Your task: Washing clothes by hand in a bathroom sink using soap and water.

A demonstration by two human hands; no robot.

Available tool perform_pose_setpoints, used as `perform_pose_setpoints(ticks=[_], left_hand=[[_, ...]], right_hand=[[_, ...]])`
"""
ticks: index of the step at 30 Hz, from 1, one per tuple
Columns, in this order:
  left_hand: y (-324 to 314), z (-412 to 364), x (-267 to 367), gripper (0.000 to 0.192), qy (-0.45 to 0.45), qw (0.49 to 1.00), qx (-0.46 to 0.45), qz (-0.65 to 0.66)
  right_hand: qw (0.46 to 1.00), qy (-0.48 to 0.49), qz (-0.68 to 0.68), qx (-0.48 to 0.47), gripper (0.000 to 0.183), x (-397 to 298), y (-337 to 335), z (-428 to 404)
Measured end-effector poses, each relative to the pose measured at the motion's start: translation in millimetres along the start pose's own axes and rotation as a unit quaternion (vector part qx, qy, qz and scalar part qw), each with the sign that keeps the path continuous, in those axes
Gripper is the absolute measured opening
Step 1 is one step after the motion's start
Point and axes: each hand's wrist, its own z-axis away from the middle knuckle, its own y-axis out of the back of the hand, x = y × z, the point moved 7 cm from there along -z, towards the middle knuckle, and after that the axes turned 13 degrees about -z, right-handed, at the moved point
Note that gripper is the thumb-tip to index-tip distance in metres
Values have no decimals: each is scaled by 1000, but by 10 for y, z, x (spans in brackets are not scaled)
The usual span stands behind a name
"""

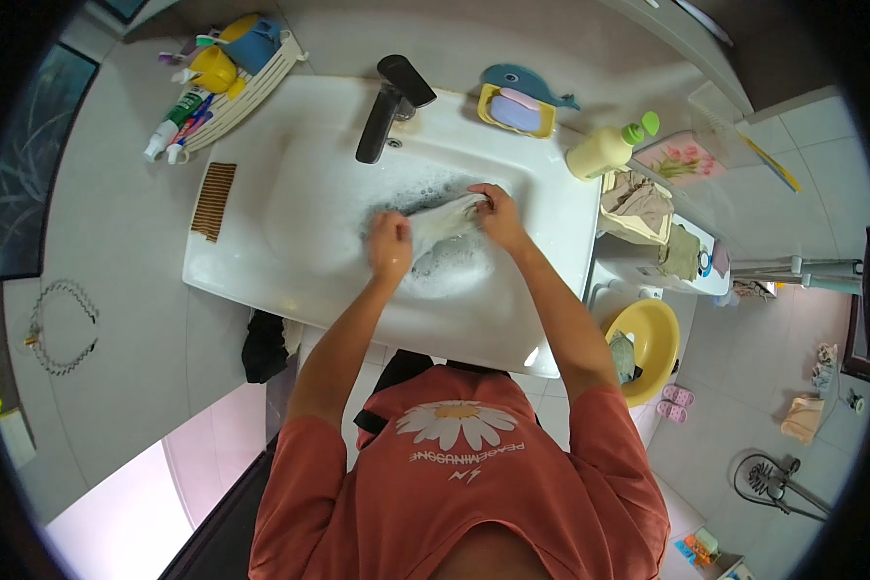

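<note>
A wet white cloth [438, 222] is stretched between my two hands over the basin of a white washbasin [312, 268]. My right hand [498, 216] pinches its far right end between thumb and fingers. At the cloth's left end my left hand [390, 245] is closed on it, slightly blurred. Soapy water with suds [453, 264] lies in the basin beneath the cloth. Behind my hands stands a dark faucet [384, 109], its spout pointing down over the basin. What kind of cloth or garment this is, I cannot tell.
A comb [214, 201] lies on the left rim, below a rack [250, 101] of cups and toothpaste. Along the back right are a yellow soap dish [483, 105] and a pump bottle [599, 154]. A yellow tub [656, 341] and a cloth-filled basket [634, 228] stand to the right.
</note>
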Motion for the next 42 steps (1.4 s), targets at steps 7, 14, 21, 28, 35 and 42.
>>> perform_pose_setpoints(ticks=[7,14,21,28,35,42], left_hand=[[303,-42,69,9,57,989,110,-80],[-105,266,176,25,-154,949,-54,-269],[-367,147,-63,25,135,974,-181,-7],[-685,-4,248,47,249,568,-326,714],[-905,-23,-111,34,77,412,-311,853],[-415,139,515,42,524,705,-174,445]], right_hand=[[980,26,190,54,29,-65,78,38],[850,47,521,64,31,-117,-336,198],[946,9,300,127,21,-53,-281,134],[984,27,146,102,25,-681,-1045,520],[980,-5,179,82,28,-907,-1092,312],[972,-59,208,91,30,-312,-283,-32]])
